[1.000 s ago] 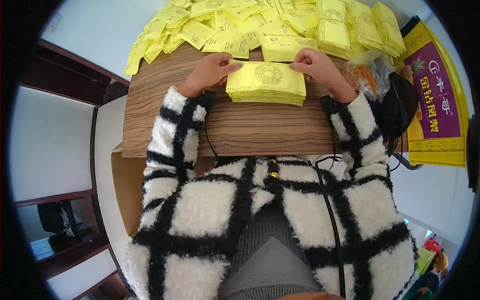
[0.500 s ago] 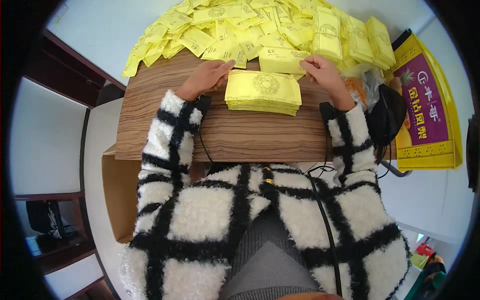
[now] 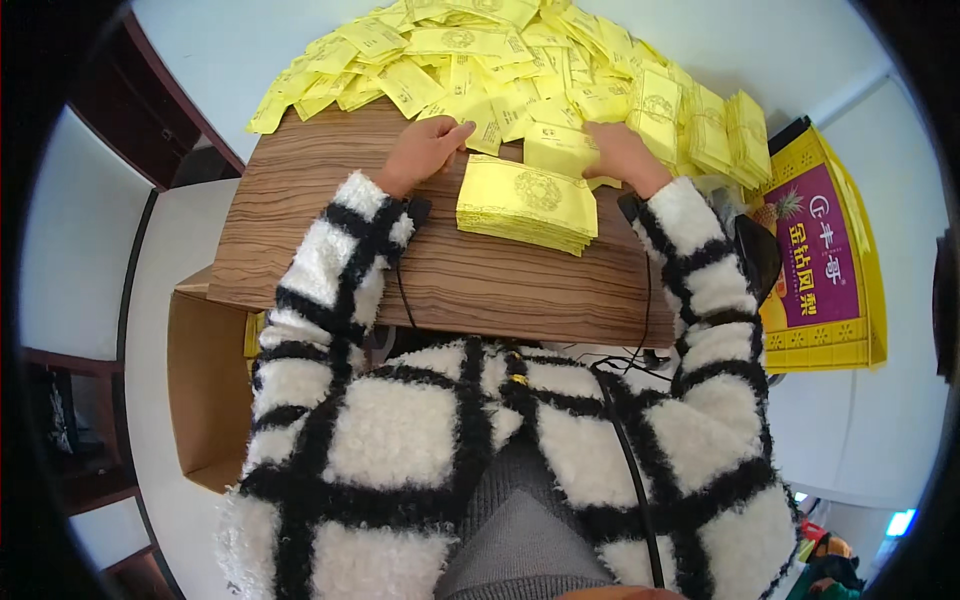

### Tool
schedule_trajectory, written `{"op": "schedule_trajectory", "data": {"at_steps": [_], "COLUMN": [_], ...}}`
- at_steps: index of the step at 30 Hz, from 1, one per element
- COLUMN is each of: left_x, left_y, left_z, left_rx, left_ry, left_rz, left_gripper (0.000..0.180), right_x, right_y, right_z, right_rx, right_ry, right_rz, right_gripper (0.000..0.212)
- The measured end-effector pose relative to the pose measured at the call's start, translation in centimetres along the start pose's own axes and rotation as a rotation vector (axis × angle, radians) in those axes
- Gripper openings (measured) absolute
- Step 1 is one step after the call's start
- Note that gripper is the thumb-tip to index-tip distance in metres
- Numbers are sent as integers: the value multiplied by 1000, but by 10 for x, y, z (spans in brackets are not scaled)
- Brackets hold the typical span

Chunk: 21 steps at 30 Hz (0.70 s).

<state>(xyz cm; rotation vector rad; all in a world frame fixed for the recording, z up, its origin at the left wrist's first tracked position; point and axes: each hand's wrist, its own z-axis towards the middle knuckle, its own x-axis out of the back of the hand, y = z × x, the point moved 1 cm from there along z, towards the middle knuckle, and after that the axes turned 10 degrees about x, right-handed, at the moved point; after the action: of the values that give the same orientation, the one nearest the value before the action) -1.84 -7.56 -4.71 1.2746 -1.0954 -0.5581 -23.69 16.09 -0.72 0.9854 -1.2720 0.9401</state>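
Observation:
A neat stack of yellow paper packets (image 3: pixel 530 195) with a round printed ornament lies on the wood-grain table (image 3: pixel 330 230) in front of me. Just beyond it lies a single yellow packet (image 3: pixel 552 148). The fingers of my right hand (image 3: pixel 625 158) are closed on this packet's right end and cover part of it. My left hand (image 3: pixel 425 152) is at the stack's far left corner, fingers curled and thumb against the forefinger. Whatever it may hold is hidden. Its fingertips are close to a loose packet of the pile (image 3: pixel 480 122).
Loose yellow packets (image 3: pixel 400 60) are heaped across the table's far side. Banded bundles (image 3: pixel 710 130) stand at the far right. Beside the table are a yellow and purple carton (image 3: pixel 820 250) and, at left, an open cardboard box (image 3: pixel 205 380). A dark cable (image 3: pixel 640 470) hangs down my front.
My right hand has moved left and inward over the single packet, covering more of its end. The left hand stays near the stack's far left corner. The whole view has shifted slightly.

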Motion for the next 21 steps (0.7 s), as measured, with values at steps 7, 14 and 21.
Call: {"op": "schedule_trajectory", "data": {"at_steps": [7, 14, 21], "left_x": [3, 4, 5], "left_y": [-5, 16, 16], "left_z": [3, -7, -16], "left_rx": [-29, 6, -46], "left_ry": [23, -81, -234], "left_rz": [53, -211, -328], "left_gripper": [42, 35, 40], "right_x": [9, 45, 39], "right_y": [0, -56, -89], "right_z": [-8, -30, -46], "right_rx": [88, 307, 466], "right_ry": [121, 559, 510], "right_rz": [23, -11, -38], "right_gripper": [45, 30, 38]}}
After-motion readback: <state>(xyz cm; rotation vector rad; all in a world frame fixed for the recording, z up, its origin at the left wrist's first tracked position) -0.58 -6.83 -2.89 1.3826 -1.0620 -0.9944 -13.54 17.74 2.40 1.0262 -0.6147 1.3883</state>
